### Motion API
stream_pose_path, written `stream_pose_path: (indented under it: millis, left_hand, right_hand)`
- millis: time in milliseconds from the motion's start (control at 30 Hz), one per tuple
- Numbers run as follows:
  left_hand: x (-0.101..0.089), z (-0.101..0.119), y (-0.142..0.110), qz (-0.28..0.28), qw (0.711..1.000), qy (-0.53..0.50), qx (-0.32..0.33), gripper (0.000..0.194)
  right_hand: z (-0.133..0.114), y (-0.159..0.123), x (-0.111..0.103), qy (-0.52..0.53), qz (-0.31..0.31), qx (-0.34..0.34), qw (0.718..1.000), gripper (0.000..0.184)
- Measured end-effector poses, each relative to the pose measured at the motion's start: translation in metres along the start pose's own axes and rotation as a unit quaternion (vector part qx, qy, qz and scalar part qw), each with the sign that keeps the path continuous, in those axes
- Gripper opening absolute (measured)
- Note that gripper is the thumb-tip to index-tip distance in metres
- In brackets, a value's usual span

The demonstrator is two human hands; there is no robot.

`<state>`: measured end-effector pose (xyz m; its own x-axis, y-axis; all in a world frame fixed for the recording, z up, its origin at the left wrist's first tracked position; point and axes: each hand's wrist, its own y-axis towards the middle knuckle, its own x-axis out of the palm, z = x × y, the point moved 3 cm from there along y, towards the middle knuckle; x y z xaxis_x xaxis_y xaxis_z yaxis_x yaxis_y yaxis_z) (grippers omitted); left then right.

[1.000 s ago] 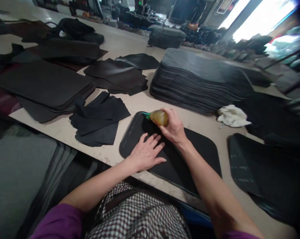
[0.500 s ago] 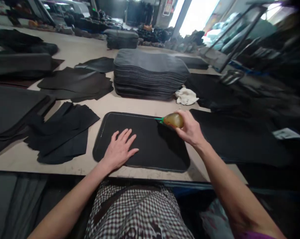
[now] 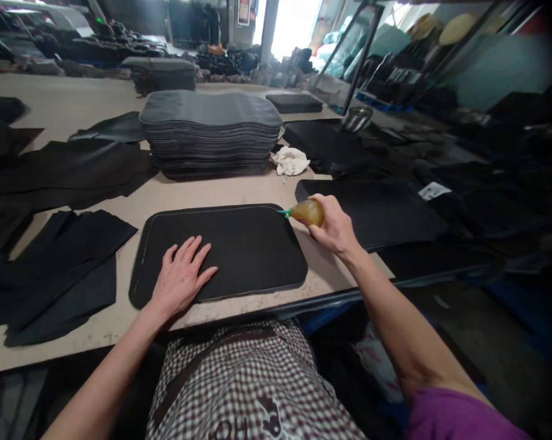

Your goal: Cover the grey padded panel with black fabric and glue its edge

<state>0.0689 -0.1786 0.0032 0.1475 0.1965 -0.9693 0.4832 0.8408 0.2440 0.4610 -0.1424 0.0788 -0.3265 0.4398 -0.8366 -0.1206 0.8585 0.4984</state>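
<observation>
A black rounded rectangular panel (image 3: 239, 250) lies flat on the table before me. My left hand (image 3: 182, 272) rests on its left part with the fingers spread. My right hand (image 3: 333, 225) is wrapped round an amber squeeze bottle (image 3: 309, 212) with a green nozzle, tilted sideways. The nozzle tip is at the panel's far right corner. A thin pale line runs just inside the panel's left and far edges, up to near the tip.
Behind the panel stands a tall stack of similar dark panels (image 3: 212, 140), with a crumpled white cloth (image 3: 289, 161) beside it. Loose black pieces (image 3: 69, 263) lie at the left. More black sheets (image 3: 372, 211) cover the right side, near a metal cup (image 3: 357, 119).
The bottle's nozzle has moved right along the panel's far edge to the corner, and the pale line is longer. The view has turned right. My left hand stays on the panel.
</observation>
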Motion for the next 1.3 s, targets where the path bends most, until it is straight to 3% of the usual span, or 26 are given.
stream_pose_path:
  millis: [367,600,767,933,1100,1300]
  left_hand:
    - [0.006,-0.002,0.0,-0.007,1.0,0.002,0.005,0.063]
    - [0.007,-0.003,0.0,-0.014,1.0,-0.026,-0.003,0.061]
    - [0.007,-0.005,0.0,-0.019,0.998,-0.054,-0.009,0.062]
    - [-0.005,-0.016,0.002,-0.033,0.981,-0.185,-0.044,0.063]
    - [-0.023,-0.043,0.002,-0.026,0.918,-0.384,-0.092,0.064]
    - [-0.031,-0.08,-0.002,-0.03,0.877,-0.46,-0.133,0.075]
  right_hand:
    - [0.007,-0.074,-0.053,0.101,0.003,0.041,0.994,0.049]
    - [0.011,-0.14,-0.074,0.173,-0.017,0.139,0.975,0.052]
    - [-0.006,-0.166,-0.057,0.253,-0.011,0.184,0.95,0.055]
    - [-0.046,-0.161,-0.023,0.344,-0.034,0.183,0.921,0.055]
    - [-0.097,-0.134,0.007,0.4,-0.091,0.129,0.903,0.054]
    - [-0.174,-0.087,0.033,0.393,-0.111,-0.007,0.913,0.045]
